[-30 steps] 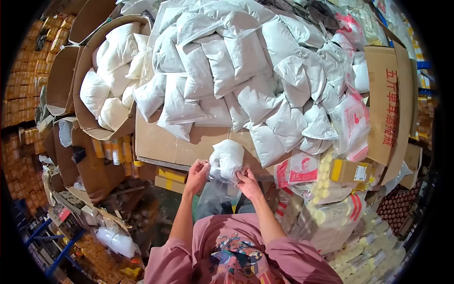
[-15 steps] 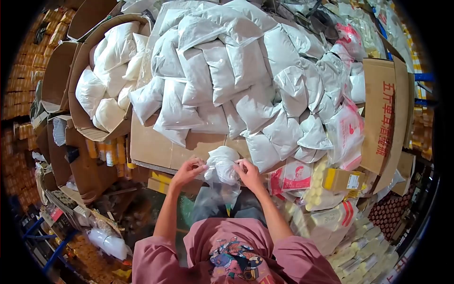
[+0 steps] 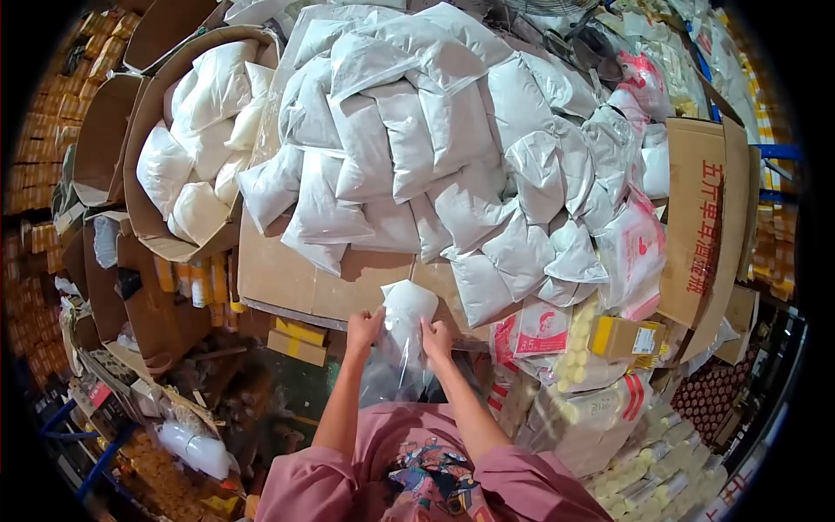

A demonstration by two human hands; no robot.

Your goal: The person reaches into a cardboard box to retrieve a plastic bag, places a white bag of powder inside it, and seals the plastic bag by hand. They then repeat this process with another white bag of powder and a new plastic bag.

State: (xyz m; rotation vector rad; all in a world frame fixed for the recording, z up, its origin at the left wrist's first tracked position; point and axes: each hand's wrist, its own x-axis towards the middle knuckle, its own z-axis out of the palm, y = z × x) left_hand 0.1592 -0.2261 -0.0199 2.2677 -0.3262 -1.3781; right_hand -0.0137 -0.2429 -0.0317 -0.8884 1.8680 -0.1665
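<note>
— And the left hand (image 3: 366, 330) and right hand (image 3: 437, 337) are both closed, pinching either side of the clear bag (image 3: 406, 324); where's it sitting?
— Right at the near edge of the cardboard-covered counter (image 3: 287, 276), white contents (image 3: 410, 299) at its far end; beyond, white pouches (image 3: 404, 135) heaped up; cardboard box (image 3: 696, 226) standing right!

A storeroom or packing area, with piled white bags (image 3: 400, 130), cardboard boxes (image 3: 703, 226) and crowded shelving (image 3: 100, 452).
</note>
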